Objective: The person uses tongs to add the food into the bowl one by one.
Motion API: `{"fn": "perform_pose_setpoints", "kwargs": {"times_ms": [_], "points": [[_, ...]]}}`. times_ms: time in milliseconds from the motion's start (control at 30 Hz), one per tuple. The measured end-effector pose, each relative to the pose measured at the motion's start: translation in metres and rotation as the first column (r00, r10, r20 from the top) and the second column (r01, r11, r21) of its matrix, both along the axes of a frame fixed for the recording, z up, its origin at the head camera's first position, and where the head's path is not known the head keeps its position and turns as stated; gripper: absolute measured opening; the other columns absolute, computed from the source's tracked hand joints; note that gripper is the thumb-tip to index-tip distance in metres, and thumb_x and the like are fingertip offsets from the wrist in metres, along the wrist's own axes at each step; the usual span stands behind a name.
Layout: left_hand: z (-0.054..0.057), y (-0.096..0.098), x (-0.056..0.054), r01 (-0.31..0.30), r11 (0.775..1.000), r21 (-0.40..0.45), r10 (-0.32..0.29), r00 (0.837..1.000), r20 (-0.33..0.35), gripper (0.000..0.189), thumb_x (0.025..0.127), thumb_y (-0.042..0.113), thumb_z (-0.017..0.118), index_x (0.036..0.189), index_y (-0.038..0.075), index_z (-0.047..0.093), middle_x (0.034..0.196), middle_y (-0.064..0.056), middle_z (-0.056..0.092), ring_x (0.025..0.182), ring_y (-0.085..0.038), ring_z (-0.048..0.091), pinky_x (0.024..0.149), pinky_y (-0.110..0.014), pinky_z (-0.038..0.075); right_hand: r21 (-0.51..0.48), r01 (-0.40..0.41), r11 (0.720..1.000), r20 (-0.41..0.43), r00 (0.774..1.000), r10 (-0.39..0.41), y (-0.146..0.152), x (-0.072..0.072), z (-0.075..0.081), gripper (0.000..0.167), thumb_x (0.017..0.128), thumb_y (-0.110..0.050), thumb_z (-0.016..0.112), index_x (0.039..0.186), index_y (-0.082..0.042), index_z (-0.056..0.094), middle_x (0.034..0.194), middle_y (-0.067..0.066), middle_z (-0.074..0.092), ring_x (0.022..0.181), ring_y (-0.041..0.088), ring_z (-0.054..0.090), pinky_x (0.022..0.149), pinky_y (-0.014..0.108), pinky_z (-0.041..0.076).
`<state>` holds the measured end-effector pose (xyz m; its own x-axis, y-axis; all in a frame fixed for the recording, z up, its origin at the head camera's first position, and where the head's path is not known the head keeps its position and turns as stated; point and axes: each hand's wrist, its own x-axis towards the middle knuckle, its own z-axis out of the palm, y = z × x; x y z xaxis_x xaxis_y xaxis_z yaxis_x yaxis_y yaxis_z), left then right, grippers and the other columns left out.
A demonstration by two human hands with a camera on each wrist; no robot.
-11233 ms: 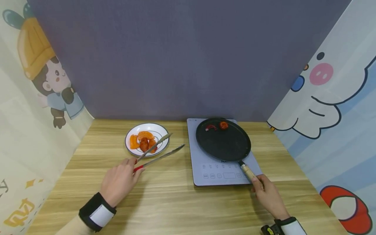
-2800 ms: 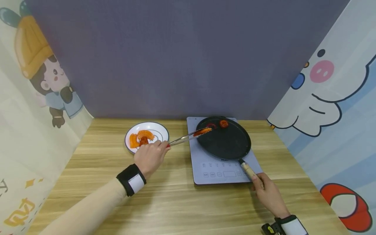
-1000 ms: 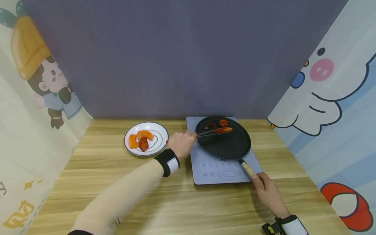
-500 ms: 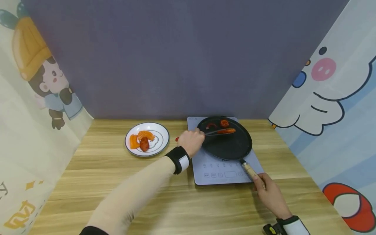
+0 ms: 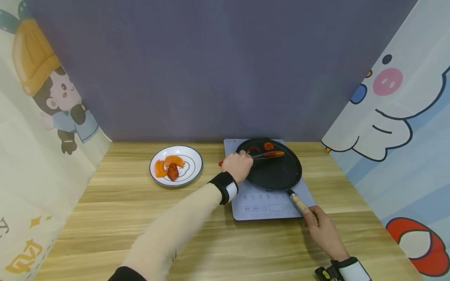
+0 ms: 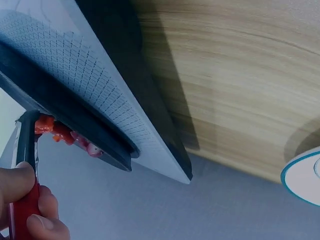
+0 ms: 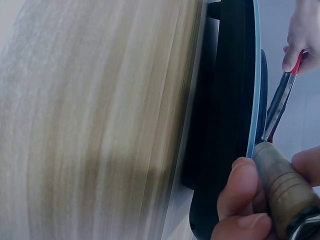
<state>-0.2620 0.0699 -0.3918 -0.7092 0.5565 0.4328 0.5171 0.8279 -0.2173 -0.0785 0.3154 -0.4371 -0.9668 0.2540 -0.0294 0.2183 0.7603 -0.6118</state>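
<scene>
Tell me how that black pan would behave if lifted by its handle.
The pan looks flat and solid, so it's probably stiff. Its broad disc extends well beyond the slim handle, so it may feel front-heavy. Its rim looks low, so the round red food piece might slide if it tilts.

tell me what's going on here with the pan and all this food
A person is working at a cooktop. Their left hand grips red-handled tongs, with an orange piece at the tips over the pan; whether it touches the pan is hard to tell. Their right hand holds the pan handle. Two reddish pieces lie near the pan's far edge, and three more food pieces are on the white plate at the left.
</scene>
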Motion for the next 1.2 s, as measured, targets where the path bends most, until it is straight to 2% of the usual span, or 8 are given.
{"fn": "perform_pose_setpoints", "kwargs": {"times_ms": [267,433,567,700,833,900,1133,1200], "points": [[-0.004,0.006,-0.003,0.005,1.0,-0.016,-0.005,0.999,-0.045,0.019,0.097,0.012,0.06,0.094,0.014,0.079,0.082,-0.004,0.071,0.066,-0.018,0.07,0.057,-0.035,0.058,-0.006,-0.015,1.0,-0.015,1.0,0.015,0.001,0.001,0.001,0.038,0.11,-0.035,0.044,0.114,0.0,0.057,0.085,0.008,0.066,0.058,0.01,0.052,0.051,0.027,0.04],[-0.003,0.007,-0.002,0.012,1.0,-0.024,-0.013,0.999,-0.043,0.02,0.099,0.011,0.059,0.096,0.014,0.079,0.084,-0.004,0.071,0.067,-0.018,0.07,0.057,-0.035,0.058,-0.007,-0.01,1.0,-0.01,1.0,0.01,0.0,0.001,0.001,0.037,0.11,-0.036,0.044,0.112,-0.001,0.057,0.084,0.008,0.065,0.058,0.01,0.053,0.051,0.027,0.041],[-0.004,0.009,-0.002,-0.007,1.0,-0.011,0.006,0.999,-0.039,0.02,0.099,0.012,0.059,0.096,0.013,0.078,0.083,-0.003,0.071,0.066,-0.017,0.07,0.056,-0.035,0.058,-0.009,-0.006,1.0,-0.005,1.0,0.006,-0.001,0.001,0.002,0.037,0.11,-0.036,0.044,0.112,-0.001,0.057,0.085,0.008,0.065,0.059,0.011,0.053,0.052,0.028,0.041],[-0.004,0.008,-0.001,-0.024,1.0,0.002,0.024,0.999,0.033,0.019,0.1,0.014,0.058,0.099,0.013,0.077,0.086,-0.003,0.071,0.07,-0.018,0.072,0.058,-0.036,0.058,-0.005,-0.001,1.0,-0.003,1.0,0.001,0.0,0.001,0.002,0.035,0.11,-0.035,0.045,0.112,-0.001,0.057,0.084,0.008,0.064,0.059,0.011,0.052,0.052,0.028,0.041],[-0.002,0.006,0.002,-0.024,1.0,0.008,0.023,0.993,0.12,0.019,0.101,0.016,0.058,0.102,0.013,0.077,0.09,-0.004,0.072,0.074,-0.019,0.073,0.061,-0.037,0.058,-0.003,0.002,1.0,-0.007,1.0,-0.002,-0.001,0.0,0.002,0.034,0.11,-0.034,0.045,0.111,-0.001,0.057,0.084,0.008,0.064,0.059,0.011,0.052,0.052,0.028,0.041],[-0.001,0.005,0.003,-0.027,1.0,0.012,0.025,0.989,0.145,0.018,0.101,0.017,0.059,0.101,0.013,0.077,0.09,-0.004,0.072,0.075,-0.019,0.073,0.061,-0.037,0.058,-0.004,0.002,1.0,-0.007,1.0,-0.002,-0.002,0.0,0.002,0.034,0.11,-0.033,0.045,0.111,-0.001,0.057,0.084,0.008,0.064,0.059,0.011,0.052,0.052,0.028,0.04],[0.0,0.0,0.007,-0.059,0.996,0.065,0.043,0.976,0.214,0.03,0.101,0.038,0.062,0.104,0.013,0.078,0.091,-0.004,0.073,0.076,-0.021,0.074,0.062,-0.038,0.059,-0.003,0.005,1.0,-0.006,1.0,-0.005,-0.002,0.0,0.001,0.034,0.11,-0.033,0.045,0.111,-0.001,0.056,0.084,0.009,0.064,0.058,0.011,0.051,0.051,0.027,0.04],[0.0,-0.002,0.008,-0.068,0.995,0.067,0.051,0.973,0.225,0.031,0.101,0.039,0.063,0.105,0.012,0.077,0.092,-0.005,0.073,0.077,-0.022,0.074,0.063,-0.038,0.059,-0.006,0.004,1.0,-0.004,1.0,-0.004,-0.002,0.0,0.002,0.034,0.11,-0.033,0.045,0.111,-0.001,0.056,0.084,0.009,0.064,0.058,0.011,0.051,0.051,0.027,0.04]]}}
